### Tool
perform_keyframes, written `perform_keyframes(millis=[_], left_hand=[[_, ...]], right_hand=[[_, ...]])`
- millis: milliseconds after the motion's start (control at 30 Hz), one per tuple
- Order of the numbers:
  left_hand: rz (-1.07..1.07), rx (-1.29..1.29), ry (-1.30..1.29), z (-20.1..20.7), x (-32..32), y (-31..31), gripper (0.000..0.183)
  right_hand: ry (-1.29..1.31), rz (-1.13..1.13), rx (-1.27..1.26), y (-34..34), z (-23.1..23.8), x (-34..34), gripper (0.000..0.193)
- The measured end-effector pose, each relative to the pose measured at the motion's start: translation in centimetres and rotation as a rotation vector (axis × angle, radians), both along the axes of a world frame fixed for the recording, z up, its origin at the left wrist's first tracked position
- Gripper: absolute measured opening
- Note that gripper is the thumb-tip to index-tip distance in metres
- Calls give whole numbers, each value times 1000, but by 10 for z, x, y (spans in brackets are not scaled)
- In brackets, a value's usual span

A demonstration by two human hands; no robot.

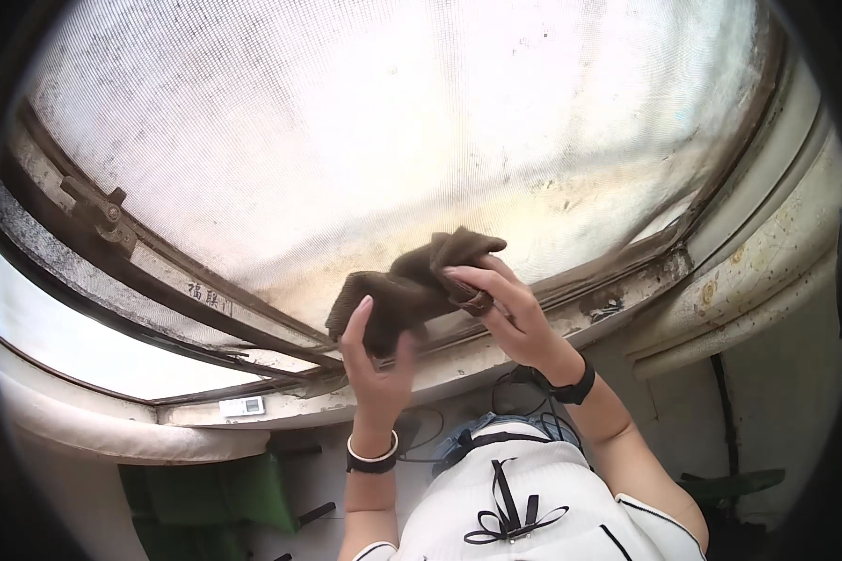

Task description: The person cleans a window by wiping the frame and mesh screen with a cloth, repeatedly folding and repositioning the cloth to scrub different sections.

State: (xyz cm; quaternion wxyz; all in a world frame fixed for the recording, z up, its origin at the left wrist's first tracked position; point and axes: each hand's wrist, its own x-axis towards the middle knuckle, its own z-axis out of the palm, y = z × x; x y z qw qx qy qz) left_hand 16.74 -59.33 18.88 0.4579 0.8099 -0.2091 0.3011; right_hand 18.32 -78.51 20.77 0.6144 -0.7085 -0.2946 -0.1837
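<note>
A dark brown ribbed cloth (398, 294), bunched and folded, is held up in front of the window screen. My right hand (515, 313) grips its upper right end, the fingers pressed onto a fold. On the cloth's lower left side, my left hand (376, 374) has it between the thumb and fingers; the thumb is slightly blurred, and the cloth hides some of the fingers. Both wrists wear dark bands, and the left also has a light bangle.
Behind the cloth stands a dirty mesh window screen (365, 140) in a worn frame with a latch (103, 215) at left. On the sill (468, 369) lies a small white device (242, 407). Rolled fabric (739, 299) hangs at right; a green chair (215, 496) is below left.
</note>
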Motion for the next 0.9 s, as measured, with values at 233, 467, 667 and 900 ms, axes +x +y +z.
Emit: perform_keyframes(millis=[233, 467, 667, 900], left_hand=[[43, -69, 249, -20, 23, -24, 60], [-84, 244, 661, -139, 4, -13, 32], [-8, 118, 333, -48, 8, -13, 47], [130, 105, -31, 61, 34, -38, 80]], right_hand=[[-126, -421, -320, 21, -23, 16, 54], [397, -208, -509, 33, -155, 1, 39], [34, -290, -333, 19, -59, 1, 41], [-372, -659, -296, -1, 52, 29, 56]])
